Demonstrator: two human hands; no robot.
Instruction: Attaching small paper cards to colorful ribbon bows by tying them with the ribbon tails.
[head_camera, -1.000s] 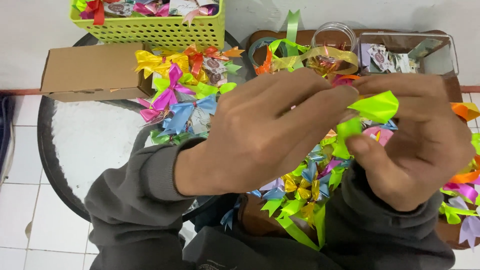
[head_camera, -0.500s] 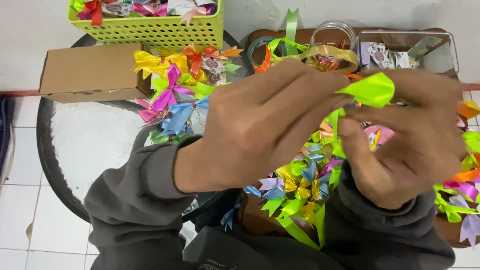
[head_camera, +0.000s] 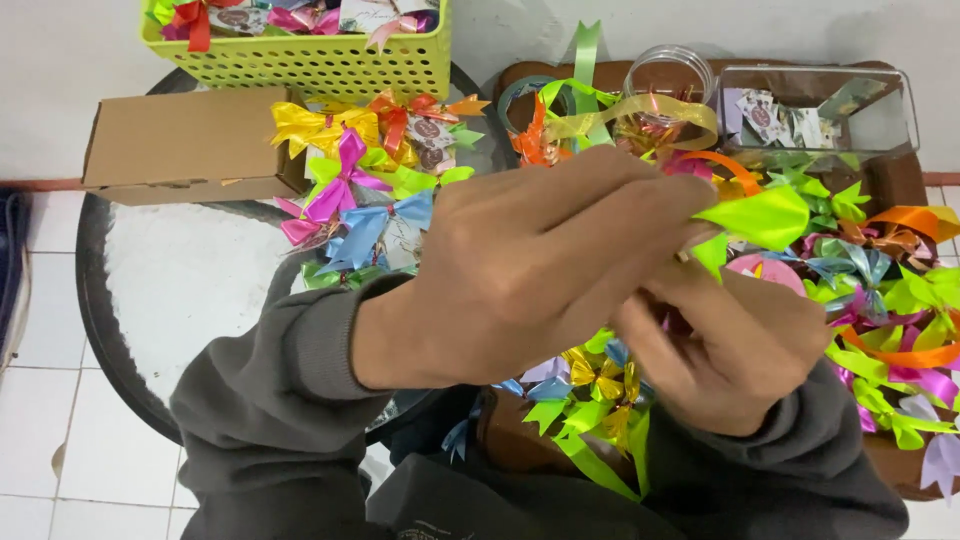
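You sit at a round dark-rimmed table (head_camera: 95, 300) and next to it stands a brown tray (head_camera: 890, 180) full of ribbon bows. On the table there is a flat cardboard box (head_camera: 185, 140), and behind it a lime-green plastic basket (head_camera: 300, 60) with more bows inside. A clear rectangular container (head_camera: 815, 105) is at the far right, beside a small clear jar (head_camera: 668, 72). A heap of coloured bows (head_camera: 360, 185) lies between the box and your hands. Your left hand (head_camera: 530, 270) grips with its fingertips a bright green ribbon piece (head_camera: 760, 215), raised above the tray. Your right hand (head_camera: 735, 350), just below, pinches the same ribbon from under.
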